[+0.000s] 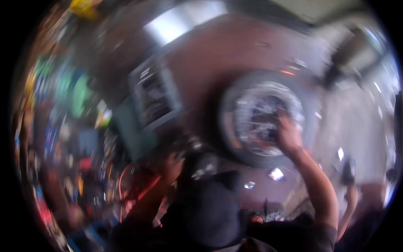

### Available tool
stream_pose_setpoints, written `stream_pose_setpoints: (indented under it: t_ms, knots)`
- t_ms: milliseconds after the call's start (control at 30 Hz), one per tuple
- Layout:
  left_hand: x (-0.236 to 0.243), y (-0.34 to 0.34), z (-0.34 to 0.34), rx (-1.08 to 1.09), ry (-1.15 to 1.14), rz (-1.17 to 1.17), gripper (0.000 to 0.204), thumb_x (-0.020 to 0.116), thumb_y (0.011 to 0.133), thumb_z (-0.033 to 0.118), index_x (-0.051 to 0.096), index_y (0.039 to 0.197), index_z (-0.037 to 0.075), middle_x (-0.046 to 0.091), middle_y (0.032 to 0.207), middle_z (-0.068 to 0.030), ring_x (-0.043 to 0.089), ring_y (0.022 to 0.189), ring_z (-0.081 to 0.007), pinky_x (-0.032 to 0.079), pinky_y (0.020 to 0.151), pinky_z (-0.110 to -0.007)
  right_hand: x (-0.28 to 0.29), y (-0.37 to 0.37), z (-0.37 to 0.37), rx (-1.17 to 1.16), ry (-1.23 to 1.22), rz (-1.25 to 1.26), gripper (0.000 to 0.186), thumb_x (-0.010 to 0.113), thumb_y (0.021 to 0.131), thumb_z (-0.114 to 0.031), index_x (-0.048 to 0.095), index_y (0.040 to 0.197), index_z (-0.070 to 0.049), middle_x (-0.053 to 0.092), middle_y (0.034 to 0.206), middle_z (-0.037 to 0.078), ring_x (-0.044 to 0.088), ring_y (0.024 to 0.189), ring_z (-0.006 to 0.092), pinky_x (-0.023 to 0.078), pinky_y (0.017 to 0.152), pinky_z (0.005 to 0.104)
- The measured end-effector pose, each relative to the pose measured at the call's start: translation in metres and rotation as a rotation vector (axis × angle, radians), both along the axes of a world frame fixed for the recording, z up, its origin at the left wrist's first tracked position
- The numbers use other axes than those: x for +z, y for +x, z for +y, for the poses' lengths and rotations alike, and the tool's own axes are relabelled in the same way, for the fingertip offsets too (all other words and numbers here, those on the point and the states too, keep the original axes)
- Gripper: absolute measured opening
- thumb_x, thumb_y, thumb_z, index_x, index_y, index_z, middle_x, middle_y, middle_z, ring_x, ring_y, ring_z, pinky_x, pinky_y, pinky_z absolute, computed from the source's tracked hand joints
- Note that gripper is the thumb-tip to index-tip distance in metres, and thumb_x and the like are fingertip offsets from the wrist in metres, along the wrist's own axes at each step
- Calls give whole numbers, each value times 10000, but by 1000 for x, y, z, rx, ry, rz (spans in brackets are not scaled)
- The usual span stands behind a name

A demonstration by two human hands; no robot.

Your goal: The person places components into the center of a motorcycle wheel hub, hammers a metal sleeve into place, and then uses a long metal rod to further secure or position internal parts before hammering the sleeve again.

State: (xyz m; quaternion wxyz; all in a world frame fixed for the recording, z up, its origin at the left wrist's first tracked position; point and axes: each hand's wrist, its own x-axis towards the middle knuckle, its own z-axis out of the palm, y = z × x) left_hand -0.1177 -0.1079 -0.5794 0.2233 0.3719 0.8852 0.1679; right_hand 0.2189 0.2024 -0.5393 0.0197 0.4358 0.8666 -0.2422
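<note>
Right hand (288, 133) is gripping spoked wheel (264, 117) at its spokes; left hand (171, 166) is too blurred, grip unclear.

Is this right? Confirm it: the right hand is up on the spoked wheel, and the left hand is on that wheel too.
Not quite. In the head view the right hand is on the spoked wheel, but the left hand is not: it sits lower left, apart from the wheel, by dark blurred parts. What it holds cannot be made out.
</note>
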Motion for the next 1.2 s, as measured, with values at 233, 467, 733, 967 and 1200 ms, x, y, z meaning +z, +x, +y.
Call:
stream_pose_setpoints:
  t_ms: [233,467,733,967,1200]
  knots:
    - [-39,6,-60,27,14,184,374,722,826,276,607,1084,30,655,922,-210,652,825,-388,518,737,-470,-13,-29,1,331,293,-78,519,634,768,-66,525,1274,-22,497,1312,167,417,1292,367,346,1082,467]
    - [-50,-21,-58,99,59,-13,345,693,857,273,623,1095,34,644,1054,-197,627,943,-390,490,817,-471,-29,-31,13,194,335,-27,465,592,668,30,676,1084,-159,646,1018,29,611,938,252,512,810,397]
    - [8,-214,79,230,253,312,254,630,878,213,638,1041,17,683,936,-206,649,894,-402,503,793,-450,-28,-32,12,257,443,144,376,676,675,-8,687,1030,-132,603,957,33,620,876,234,531,718,389]
    - [-11,-316,150,-412,-264,910,440,587,835,156,569,1264,62,553,1321,-158,427,1314,-338,308,1096,-504,-29,-35,11,204,411,143,303,603,749,-1,674,1038,-59,630,954,69,625,876,268,509,769,398]
    - [-18,-331,182,-403,-446,795,482,601,821,130,548,1295,64,559,1316,-119,434,1290,-313,268,1104,-557,-32,-33,7,150,427,86,303,731,723,-11,687,1012,-90,614,945,52,625,874,241,541,756,359]
